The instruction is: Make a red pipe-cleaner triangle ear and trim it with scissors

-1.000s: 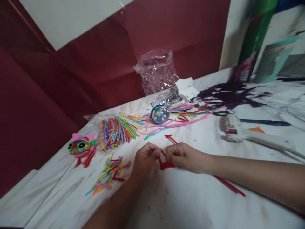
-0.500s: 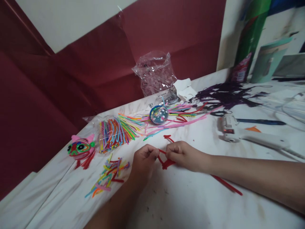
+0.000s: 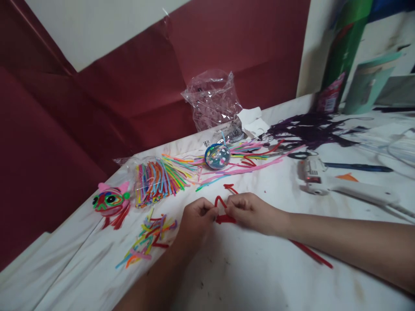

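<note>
A bent red pipe cleaner (image 3: 221,202) stands up in a pointed arch between my two hands. Its left side is pinched by my left hand (image 3: 200,216), its right side by my right hand (image 3: 248,211). Just below the fingers lies a flat red bundle (image 3: 226,219), its far end covered by my right hand. Another red pipe cleaner with a bent tip (image 3: 229,186) pokes out behind my right hand. Long red pipe cleaners (image 3: 313,253) rest under my right forearm.
Left of my hands are cut pipe-cleaner pieces (image 3: 151,239), a bag of colourful pipe cleaners (image 3: 158,181) and a pink animal figure (image 3: 112,203). Behind sits a decorated clear ball (image 3: 218,156). At right lie a white glue gun (image 3: 353,190), a dark pen (image 3: 359,166) and purple strands (image 3: 311,129).
The red pipe cleaner between my fingers has gone from a low slanted piece to an upright pointed arch. My hands stay in nearly the same place.
</note>
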Tool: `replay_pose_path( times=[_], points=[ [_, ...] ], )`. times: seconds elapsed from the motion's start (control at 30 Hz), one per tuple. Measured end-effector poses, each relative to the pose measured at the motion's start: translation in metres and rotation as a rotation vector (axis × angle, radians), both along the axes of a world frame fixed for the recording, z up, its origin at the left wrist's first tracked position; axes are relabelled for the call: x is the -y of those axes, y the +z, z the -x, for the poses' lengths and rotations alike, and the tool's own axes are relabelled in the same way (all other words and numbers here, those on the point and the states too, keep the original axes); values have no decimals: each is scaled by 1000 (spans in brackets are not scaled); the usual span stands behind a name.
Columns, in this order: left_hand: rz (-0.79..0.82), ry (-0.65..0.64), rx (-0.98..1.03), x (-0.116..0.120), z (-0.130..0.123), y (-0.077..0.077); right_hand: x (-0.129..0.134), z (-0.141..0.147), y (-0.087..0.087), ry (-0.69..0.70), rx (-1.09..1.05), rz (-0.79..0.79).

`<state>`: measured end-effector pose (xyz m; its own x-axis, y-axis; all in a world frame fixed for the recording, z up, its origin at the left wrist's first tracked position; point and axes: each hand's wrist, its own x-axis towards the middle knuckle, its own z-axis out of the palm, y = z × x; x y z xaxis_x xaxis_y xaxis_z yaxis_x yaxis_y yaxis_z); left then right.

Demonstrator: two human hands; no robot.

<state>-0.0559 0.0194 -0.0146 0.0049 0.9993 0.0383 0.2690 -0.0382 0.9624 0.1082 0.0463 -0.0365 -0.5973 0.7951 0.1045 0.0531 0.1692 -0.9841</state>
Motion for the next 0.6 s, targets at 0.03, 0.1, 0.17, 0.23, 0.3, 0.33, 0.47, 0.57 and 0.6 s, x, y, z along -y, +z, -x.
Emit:
replay_pose_path(
  times=[0.03, 0.1, 0.17, 0.23, 0.3, 0.33, 0.47, 0.57, 0.6],
  points=[
    [-12, -2, 15, 1, 0, 2, 0, 0, 1, -2, -3, 7],
    [-21, -23, 52, 1, 1, 4, 0, 0, 1, 4, -11, 20],
    [-15, -47, 120, 0, 3, 3, 0, 0, 2, 28, -13, 36],
    [23, -70, 203, -2, 5, 0, 0, -1, 2, 58, -9, 45],
    [65, -70, 273, -5, 6, -4, 0, -1, 1, 78, -5, 38],
    [83, -66, 299, -6, 6, -6, 0, -1, 1, 83, -7, 27],
    [117, -55, 341, -7, 4, -7, 2, -2, 1, 93, 0, 2],
    [88, -19, 336, -6, 2, -6, 2, -1, 1, 103, 9, 9],
    [73, -8, 332, -5, 1, -5, 2, 0, 2, 104, 11, 12]
  ],
)
